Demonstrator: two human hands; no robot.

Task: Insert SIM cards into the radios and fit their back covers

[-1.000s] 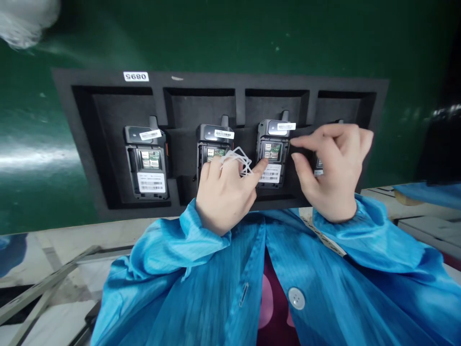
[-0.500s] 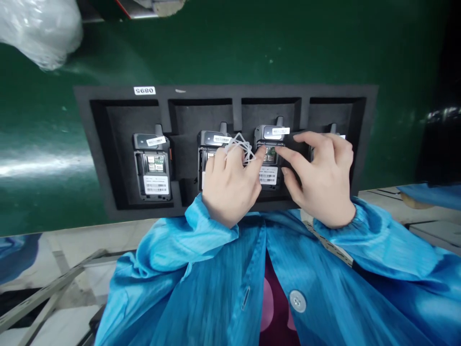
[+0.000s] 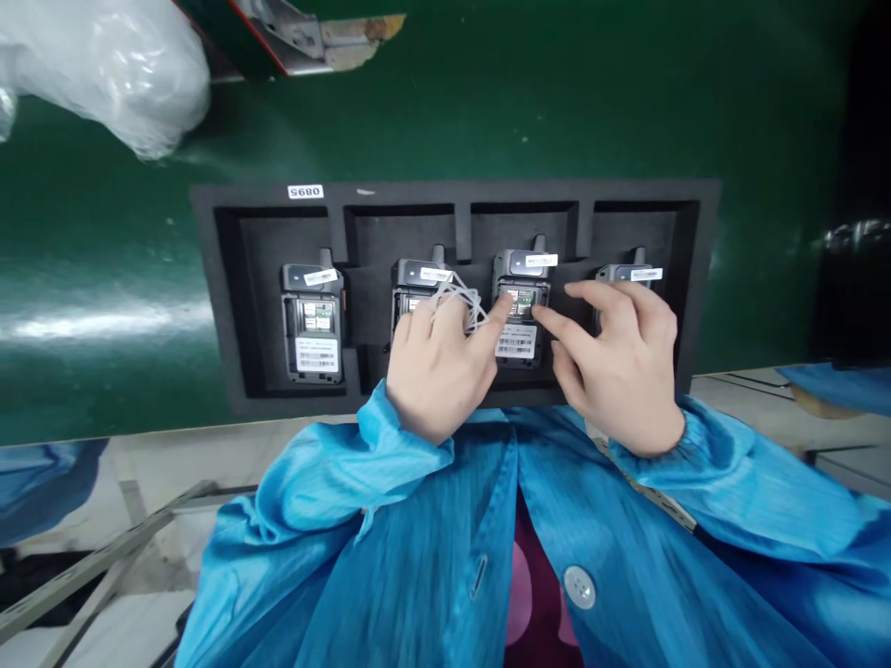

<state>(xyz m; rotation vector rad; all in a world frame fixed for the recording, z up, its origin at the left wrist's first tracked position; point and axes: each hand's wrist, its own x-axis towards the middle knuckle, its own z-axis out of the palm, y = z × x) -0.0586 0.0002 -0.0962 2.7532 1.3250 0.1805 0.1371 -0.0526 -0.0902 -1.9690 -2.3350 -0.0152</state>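
Note:
Thin white square frames [image 3: 456, 295] stick out from the curled fingers of my left hand [image 3: 438, 366], which is closed on them. Its index finger stretches to the open back bay of the third handheld radio [image 3: 516, 341], a dark device with a stubby antenna and white labels. From the other side, the index fingertip of my right hand [image 3: 613, 357] touches the same bay; its fingers are apart and hold nothing. My left hand partly covers the second radio [image 3: 416, 271], and my right hand covers most of the fourth radio [image 3: 616, 273]. The first radio [image 3: 313, 325] lies uncovered at left.
A black foam tray [image 3: 410, 195] with separate pockets holds the radios on the green table [image 3: 599, 102]. Clear plastic wrap [image 3: 153, 83] lies at the upper left, beside a metal bracket [image 3: 327, 42]. The table's near edge runs just below the tray.
The view has shifted a little, so the tray's left end appears further right and lower. Both index fingers stay at the third radio's bay, the left one slightly lower on it.

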